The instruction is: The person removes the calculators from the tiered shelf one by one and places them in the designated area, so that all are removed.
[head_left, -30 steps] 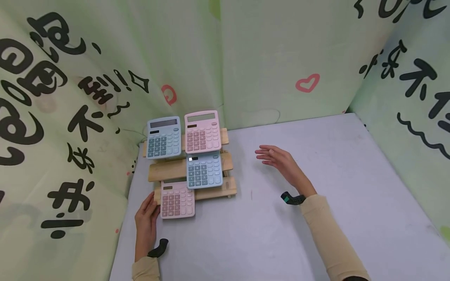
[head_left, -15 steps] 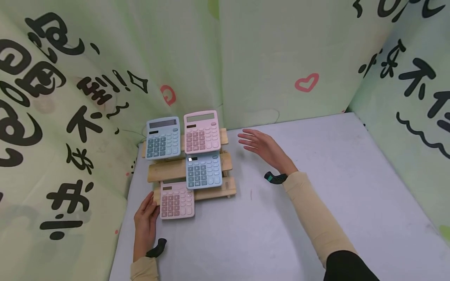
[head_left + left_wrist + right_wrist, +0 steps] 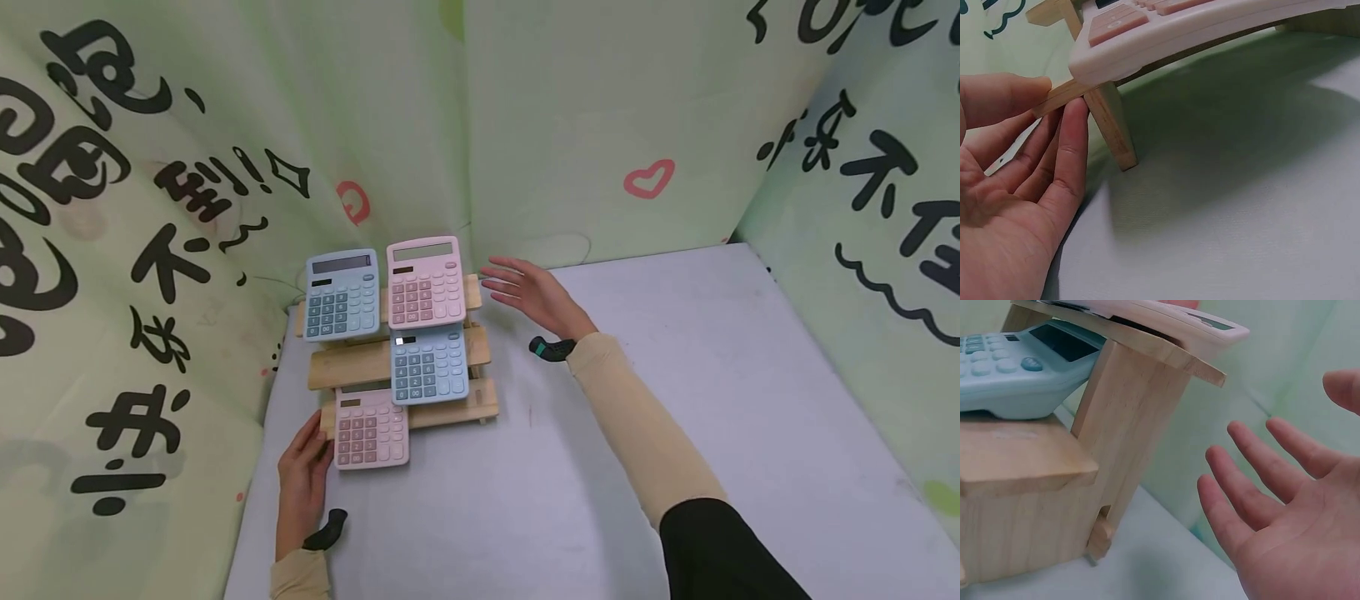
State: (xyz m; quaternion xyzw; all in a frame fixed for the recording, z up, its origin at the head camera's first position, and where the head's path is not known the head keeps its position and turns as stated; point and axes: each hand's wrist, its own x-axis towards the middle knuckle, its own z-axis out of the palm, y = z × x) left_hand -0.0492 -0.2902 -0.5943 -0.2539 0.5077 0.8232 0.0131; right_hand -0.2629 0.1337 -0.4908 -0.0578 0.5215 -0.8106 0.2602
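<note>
A three-tier wooden stand (image 3: pixel 348 367) holds two blue and two pink calculators. On the top tier sit a blue calculator (image 3: pixel 342 296) at left and a pink calculator (image 3: pixel 426 283) at right. Another blue calculator (image 3: pixel 430 365) is on the middle tier, and a second pink calculator (image 3: pixel 372 429) on the lowest. My left hand (image 3: pixel 302 479) pinches the lowest board's left end (image 3: pixel 1060 99) between thumb and fingers. Beside the top tier's right end, my right hand (image 3: pixel 536 292) is spread with nothing in it; the right wrist view shows its fingers (image 3: pixel 1244 500) apart from the wood.
The stand is on a white-covered table (image 3: pixel 675 375) near its left edge. Green printed curtains (image 3: pixel 555 125) enclose the back and both sides. One wooden leg (image 3: pixel 1112 128) shows under the front board.
My right hand has moved left and toward the back, up to the stand's top right end. My left hand keeps its hold, and the calculators stay in place on the stand.
</note>
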